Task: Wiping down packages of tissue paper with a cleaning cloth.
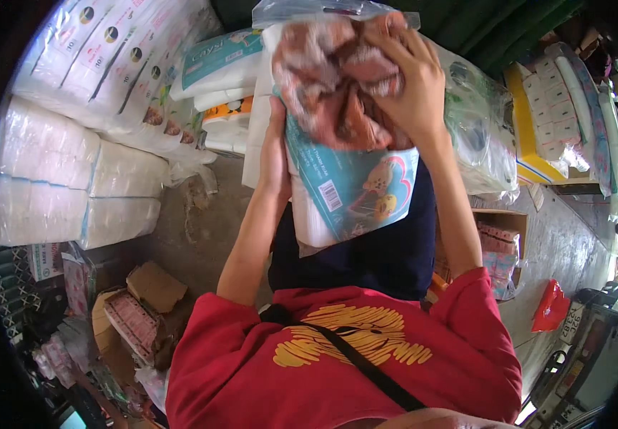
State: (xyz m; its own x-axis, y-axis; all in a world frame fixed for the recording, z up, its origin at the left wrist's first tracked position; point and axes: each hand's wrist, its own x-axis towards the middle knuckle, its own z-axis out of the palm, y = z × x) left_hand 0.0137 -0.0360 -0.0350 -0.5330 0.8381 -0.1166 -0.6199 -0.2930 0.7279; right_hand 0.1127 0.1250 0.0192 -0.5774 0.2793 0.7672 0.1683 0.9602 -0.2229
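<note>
In the head view, my left hand (278, 145) grips the left side of a plastic-wrapped pack of white tissue (365, 190) with a teal printed label. The pack is tilted in front of my lap, its clear plastic top edge pointing away from me. My right hand (413, 80) is closed on a crumpled reddish-brown cloth (336, 91), which lies against the upper part of the pack and is blurred in places. The cloth hides much of the label, and part of my right fingers is hidden in its folds.
Wrapped white tissue bundles (121, 177) are stacked at the left. Similar teal-labelled packs (223, 59) lie behind. Plastic-wrapped rolls (475, 123) and a yellow carton (539, 155) stand right. An open cardboard box (153, 287) is at lower left; a red plastic bag (550, 307) lies at right.
</note>
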